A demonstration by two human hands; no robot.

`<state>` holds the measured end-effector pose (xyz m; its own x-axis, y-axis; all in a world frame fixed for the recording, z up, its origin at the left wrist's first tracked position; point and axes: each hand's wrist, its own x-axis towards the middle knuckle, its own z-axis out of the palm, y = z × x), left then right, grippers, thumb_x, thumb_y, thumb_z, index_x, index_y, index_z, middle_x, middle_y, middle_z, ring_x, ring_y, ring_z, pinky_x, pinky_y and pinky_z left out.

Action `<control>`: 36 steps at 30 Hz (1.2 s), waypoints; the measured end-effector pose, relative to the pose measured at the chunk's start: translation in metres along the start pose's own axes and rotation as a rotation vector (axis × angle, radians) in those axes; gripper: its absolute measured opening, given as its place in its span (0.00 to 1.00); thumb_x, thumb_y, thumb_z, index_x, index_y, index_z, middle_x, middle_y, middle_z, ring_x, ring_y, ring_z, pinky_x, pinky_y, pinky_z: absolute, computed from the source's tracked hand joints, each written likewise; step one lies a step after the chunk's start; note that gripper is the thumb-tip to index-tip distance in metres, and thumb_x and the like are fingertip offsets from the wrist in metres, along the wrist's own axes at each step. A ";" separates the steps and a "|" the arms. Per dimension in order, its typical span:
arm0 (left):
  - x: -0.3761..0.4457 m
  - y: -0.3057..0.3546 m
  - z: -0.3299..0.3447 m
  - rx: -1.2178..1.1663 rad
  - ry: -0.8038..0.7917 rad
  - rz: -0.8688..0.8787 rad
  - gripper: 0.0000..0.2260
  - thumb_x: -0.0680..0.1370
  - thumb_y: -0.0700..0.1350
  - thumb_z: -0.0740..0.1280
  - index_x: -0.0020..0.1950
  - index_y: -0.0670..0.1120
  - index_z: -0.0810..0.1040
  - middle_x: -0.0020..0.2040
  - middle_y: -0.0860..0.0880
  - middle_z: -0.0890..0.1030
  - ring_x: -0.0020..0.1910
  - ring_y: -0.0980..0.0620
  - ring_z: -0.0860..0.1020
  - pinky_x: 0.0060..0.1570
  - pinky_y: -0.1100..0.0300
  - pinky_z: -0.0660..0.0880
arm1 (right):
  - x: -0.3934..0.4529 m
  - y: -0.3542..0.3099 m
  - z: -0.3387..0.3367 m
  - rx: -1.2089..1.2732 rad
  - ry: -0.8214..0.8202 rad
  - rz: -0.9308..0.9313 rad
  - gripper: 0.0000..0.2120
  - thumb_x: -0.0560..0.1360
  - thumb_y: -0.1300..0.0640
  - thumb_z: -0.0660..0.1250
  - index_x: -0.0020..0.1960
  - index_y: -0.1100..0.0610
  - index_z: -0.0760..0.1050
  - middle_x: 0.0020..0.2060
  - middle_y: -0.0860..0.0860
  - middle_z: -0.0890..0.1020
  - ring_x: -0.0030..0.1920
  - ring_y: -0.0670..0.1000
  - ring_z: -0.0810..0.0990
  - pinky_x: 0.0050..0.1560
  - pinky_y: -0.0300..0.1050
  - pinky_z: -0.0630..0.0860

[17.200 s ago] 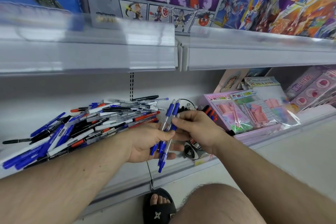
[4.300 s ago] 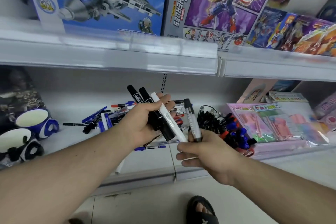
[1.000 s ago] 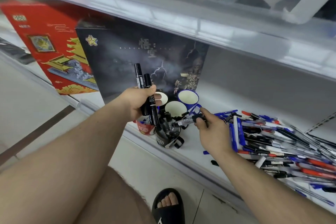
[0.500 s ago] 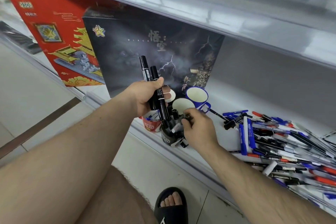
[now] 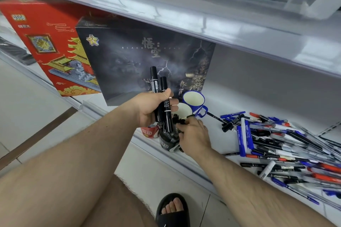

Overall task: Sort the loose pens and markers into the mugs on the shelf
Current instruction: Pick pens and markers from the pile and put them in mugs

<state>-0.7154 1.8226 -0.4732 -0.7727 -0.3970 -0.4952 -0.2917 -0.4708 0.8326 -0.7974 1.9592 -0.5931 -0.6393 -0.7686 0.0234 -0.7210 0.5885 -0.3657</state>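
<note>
— Where are the markers?
— Two black markers (image 5: 162,101) stand gripped in the left hand (image 5: 149,107), hiding the black mug (image 5: 168,141).
— The right hand (image 5: 193,132)?
— Fingertips curled at the mug's mouth; whether they pinch anything is hidden.

arms bare — no sleeves | foot: black slide sandal (image 5: 172,210)

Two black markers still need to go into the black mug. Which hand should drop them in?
Probably the left hand: it already grips the two black markers upright, just above the black mug. The right hand is busy at that mug's rim, apparently on a marker already there; the pile of loose pens lies further right.
</note>
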 end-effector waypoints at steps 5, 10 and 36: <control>-0.006 0.000 0.014 -0.062 -0.161 0.020 0.10 0.82 0.50 0.59 0.56 0.49 0.78 0.56 0.49 0.84 0.52 0.53 0.83 0.53 0.53 0.77 | -0.026 -0.023 -0.065 0.996 0.149 0.428 0.14 0.78 0.64 0.61 0.57 0.51 0.79 0.51 0.51 0.81 0.42 0.49 0.78 0.42 0.37 0.72; -0.013 -0.003 0.043 -0.142 -0.285 0.047 0.14 0.74 0.50 0.64 0.58 0.49 0.79 0.57 0.48 0.84 0.53 0.50 0.83 0.54 0.53 0.79 | -0.071 -0.037 -0.100 1.260 0.033 0.455 0.02 0.80 0.57 0.65 0.51 0.52 0.76 0.40 0.55 0.83 0.30 0.50 0.76 0.32 0.45 0.71; -0.038 -0.053 0.167 0.037 -0.208 -0.070 0.09 0.78 0.38 0.66 0.38 0.43 0.74 0.32 0.45 0.74 0.31 0.49 0.74 0.34 0.58 0.73 | -0.127 0.008 -0.118 1.164 0.457 0.515 0.13 0.79 0.57 0.66 0.56 0.39 0.79 0.56 0.47 0.83 0.55 0.43 0.81 0.62 0.48 0.76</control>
<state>-0.7645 1.9939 -0.4567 -0.8484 -0.1919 -0.4933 -0.3661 -0.4604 0.8087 -0.7533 2.0907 -0.4891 -0.9612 -0.2416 -0.1329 0.1233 0.0546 -0.9909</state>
